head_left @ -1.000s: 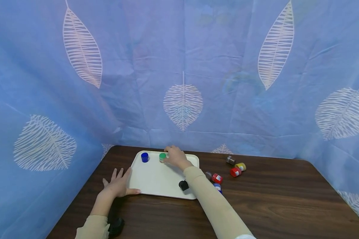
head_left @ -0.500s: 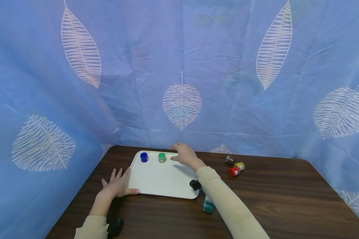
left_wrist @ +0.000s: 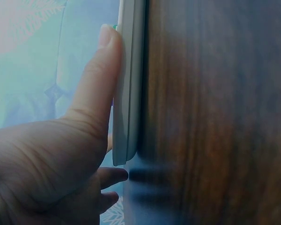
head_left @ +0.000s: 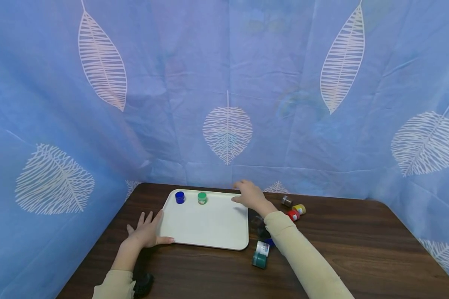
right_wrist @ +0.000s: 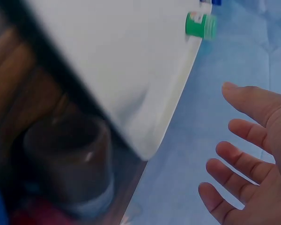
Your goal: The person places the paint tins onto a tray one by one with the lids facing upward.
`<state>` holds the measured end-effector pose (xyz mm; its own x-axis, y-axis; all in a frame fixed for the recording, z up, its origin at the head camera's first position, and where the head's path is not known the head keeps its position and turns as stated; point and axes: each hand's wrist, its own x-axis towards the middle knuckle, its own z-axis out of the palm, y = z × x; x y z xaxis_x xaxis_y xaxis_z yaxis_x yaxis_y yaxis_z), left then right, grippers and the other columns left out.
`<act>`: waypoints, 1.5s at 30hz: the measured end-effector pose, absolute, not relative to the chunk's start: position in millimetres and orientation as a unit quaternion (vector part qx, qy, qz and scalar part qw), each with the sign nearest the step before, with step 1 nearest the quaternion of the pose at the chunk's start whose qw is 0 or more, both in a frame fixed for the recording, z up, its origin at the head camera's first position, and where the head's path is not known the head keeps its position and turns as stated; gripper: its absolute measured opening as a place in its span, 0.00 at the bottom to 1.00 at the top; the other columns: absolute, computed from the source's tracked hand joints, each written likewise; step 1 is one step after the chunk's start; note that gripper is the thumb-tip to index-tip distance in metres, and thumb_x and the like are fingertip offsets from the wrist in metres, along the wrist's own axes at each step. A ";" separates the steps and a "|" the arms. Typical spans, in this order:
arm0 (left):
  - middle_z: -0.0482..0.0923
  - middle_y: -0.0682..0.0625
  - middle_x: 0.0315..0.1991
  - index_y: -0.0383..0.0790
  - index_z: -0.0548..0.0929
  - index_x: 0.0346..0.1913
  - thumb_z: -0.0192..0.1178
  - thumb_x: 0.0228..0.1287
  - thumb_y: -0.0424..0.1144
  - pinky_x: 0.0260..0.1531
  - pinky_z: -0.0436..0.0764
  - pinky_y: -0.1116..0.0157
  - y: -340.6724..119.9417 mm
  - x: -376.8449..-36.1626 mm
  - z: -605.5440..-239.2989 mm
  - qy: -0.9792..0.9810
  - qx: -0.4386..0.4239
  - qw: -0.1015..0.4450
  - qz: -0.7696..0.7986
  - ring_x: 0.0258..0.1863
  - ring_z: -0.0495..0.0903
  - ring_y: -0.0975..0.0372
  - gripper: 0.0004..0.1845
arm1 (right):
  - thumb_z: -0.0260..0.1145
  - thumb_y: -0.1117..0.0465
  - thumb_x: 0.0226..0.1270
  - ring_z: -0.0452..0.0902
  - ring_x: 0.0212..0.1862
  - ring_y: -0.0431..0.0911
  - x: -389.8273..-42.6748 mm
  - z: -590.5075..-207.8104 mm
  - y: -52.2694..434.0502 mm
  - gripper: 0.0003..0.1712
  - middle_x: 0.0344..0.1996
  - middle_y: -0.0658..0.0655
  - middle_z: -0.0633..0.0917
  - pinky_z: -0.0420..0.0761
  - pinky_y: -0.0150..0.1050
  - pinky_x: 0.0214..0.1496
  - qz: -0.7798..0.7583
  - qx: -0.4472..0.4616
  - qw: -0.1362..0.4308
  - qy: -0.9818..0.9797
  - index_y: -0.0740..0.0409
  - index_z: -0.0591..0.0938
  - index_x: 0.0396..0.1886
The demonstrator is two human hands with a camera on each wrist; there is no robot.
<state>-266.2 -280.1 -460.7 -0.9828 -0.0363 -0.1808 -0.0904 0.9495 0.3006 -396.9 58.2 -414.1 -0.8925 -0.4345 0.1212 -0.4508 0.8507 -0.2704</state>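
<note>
A white tray lies on the brown table. Two small capped jars stand on it near the far edge: a blue jar at the left and a green jar beside it. My left hand rests against the tray's near left corner, its fingers spread and its thumb straight along the front rim. My right hand hovers over the tray's far right corner, fingers apart and loosely extended. Nothing is in its grasp in the right wrist view, where the green jar stands well away from it.
Right of the tray lie a white jar, a dark green jar and others, partly hidden by the right arm. Farther right are a brown jar, a yellow jar and a red jar. A blue patterned cloth hangs behind.
My right hand has left the green jar and moved right across the tray to its far right corner. The white and dark green jars have come into sight. My left hand stays put.
</note>
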 end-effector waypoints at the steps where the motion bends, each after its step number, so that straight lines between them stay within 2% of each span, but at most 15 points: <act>1: 0.47 0.26 0.75 0.39 0.48 0.78 0.65 0.43 0.74 0.58 0.42 0.21 -280.1 -266.0 -460.4 0.983 -0.032 0.087 0.156 0.74 0.38 0.31 0.66 | 0.70 0.50 0.63 0.75 0.60 0.59 -396.9 -413.5 61.9 0.27 0.58 0.61 0.79 0.79 0.56 0.56 0.150 0.228 0.028 -0.962 0.53 0.79 0.60; 19: 0.46 0.26 0.75 0.38 0.48 0.78 0.65 0.43 0.74 0.58 0.41 0.21 -278.4 -265.3 -459.4 0.982 -0.033 0.092 0.163 0.74 0.39 0.31 0.66 | 0.71 0.52 0.62 0.79 0.49 0.58 -402.9 -420.3 128.8 0.25 0.51 0.64 0.80 0.80 0.54 0.49 0.135 0.195 0.044 -0.970 0.59 0.80 0.55; 25: 0.47 0.26 0.74 0.39 0.48 0.78 0.65 0.44 0.73 0.58 0.42 0.21 -279.3 -266.7 -459.3 0.982 -0.031 0.089 0.163 0.74 0.39 0.30 0.66 | 0.71 0.51 0.61 0.77 0.51 0.61 -406.1 -425.8 149.2 0.24 0.50 0.65 0.82 0.79 0.58 0.50 0.118 0.180 0.060 -0.975 0.59 0.82 0.53; 29: 0.47 0.26 0.75 0.39 0.48 0.78 0.65 0.44 0.74 0.58 0.42 0.20 -279.7 -267.9 -459.3 0.982 -0.032 0.090 0.161 0.74 0.39 0.31 0.66 | 0.70 0.51 0.62 0.72 0.60 0.67 -407.6 -429.3 159.8 0.23 0.57 0.69 0.79 0.75 0.64 0.56 0.108 0.168 0.062 -0.978 0.59 0.82 0.53; 32: 0.47 0.26 0.75 0.40 0.48 0.78 0.65 0.44 0.74 0.58 0.42 0.20 -279.7 -268.1 -459.2 0.983 -0.033 0.089 0.159 0.74 0.39 0.31 0.66 | 0.71 0.51 0.62 0.71 0.61 0.69 -408.5 -431.8 166.3 0.23 0.59 0.69 0.78 0.74 0.66 0.56 0.100 0.160 0.062 -0.980 0.59 0.82 0.52; 36: 0.47 0.27 0.75 0.40 0.49 0.78 0.65 0.44 0.74 0.58 0.42 0.20 -279.5 -267.1 -458.4 0.983 -0.032 0.084 0.157 0.74 0.39 0.31 0.65 | 0.71 0.51 0.61 0.74 0.56 0.66 -408.7 -433.5 173.1 0.23 0.55 0.67 0.80 0.76 0.64 0.52 0.095 0.152 0.058 -0.982 0.59 0.82 0.51; 45: 0.46 0.27 0.75 0.41 0.49 0.78 0.63 0.39 0.77 0.57 0.39 0.20 -282.9 -267.0 -462.4 0.981 -0.033 0.087 0.172 0.74 0.39 0.31 0.68 | 0.71 0.51 0.60 0.74 0.53 0.65 -409.5 -437.3 186.8 0.26 0.50 0.68 0.80 0.75 0.64 0.53 0.080 0.134 0.057 -0.986 0.62 0.81 0.53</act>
<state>-267.0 -282.9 -462.4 -0.9828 -0.0355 -0.1814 -0.0952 0.9385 0.3319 -409.5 186.8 -437.3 -0.9578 -0.2543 0.1337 -0.2725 0.9516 -0.1420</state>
